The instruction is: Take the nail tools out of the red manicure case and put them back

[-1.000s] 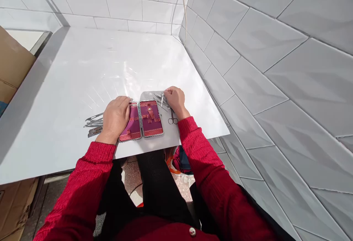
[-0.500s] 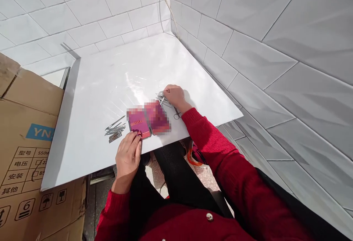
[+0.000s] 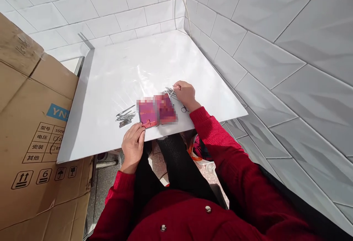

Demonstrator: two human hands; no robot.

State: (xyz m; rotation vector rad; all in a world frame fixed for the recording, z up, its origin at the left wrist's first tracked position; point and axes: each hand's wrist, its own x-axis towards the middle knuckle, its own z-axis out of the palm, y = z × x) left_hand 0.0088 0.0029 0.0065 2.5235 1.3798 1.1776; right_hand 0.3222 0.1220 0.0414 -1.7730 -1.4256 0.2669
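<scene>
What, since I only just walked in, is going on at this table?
A person in a red knitted top is working at a flat white table. Their left hand has its fingertips at the near left corner of an open purple-and-red case, partly blurred out. Their right hand holds a slender silvery metal tool by the case's far right corner. A heap of slim metal tools lies left of the case.

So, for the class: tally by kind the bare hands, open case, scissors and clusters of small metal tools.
Hands: 2 (left hand, right hand)
Open case: 1
Scissors: 1 pair
Clusters of metal tools: 2 (left cluster, right cluster), pieces too crowded to count
Total: 6
</scene>
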